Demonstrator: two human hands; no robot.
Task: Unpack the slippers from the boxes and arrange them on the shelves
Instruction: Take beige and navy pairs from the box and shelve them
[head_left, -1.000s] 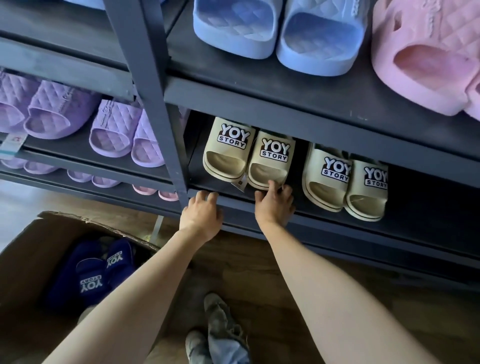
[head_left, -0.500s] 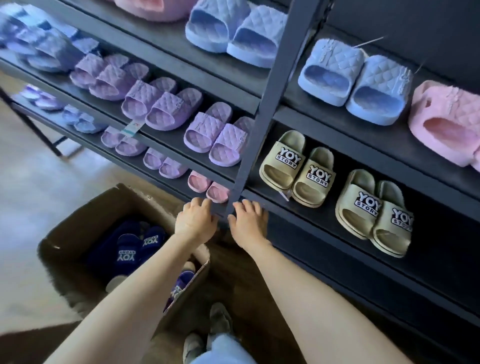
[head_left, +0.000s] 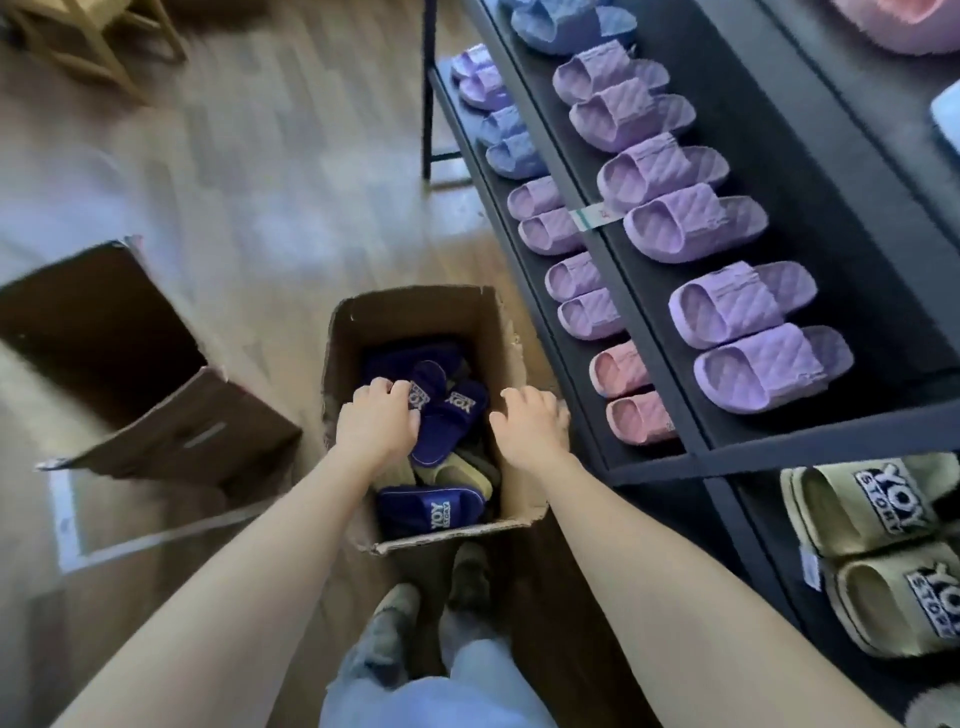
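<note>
A person stands over an open cardboard box (head_left: 415, 299) on the wooden floor with the left grip (head_left: 376, 421) inside it, fingers curled round a navy YOY STORY slipper (head_left: 457, 415) atop the jumble of navy and olive slippers (head_left: 457, 475). The right grip (head_left: 530, 423) hovers at the box's right wall, fingers loosely bent, holding nothing. Right of the box, black shelves (head_left: 641, 332) carry lilac quilted slippers (head_left: 748, 312), pink slippers (head_left: 621, 371) and beige YOY STORY slippers (head_left: 857, 499); left of the box sits a second cardboard box (head_left: 156, 410).
</note>
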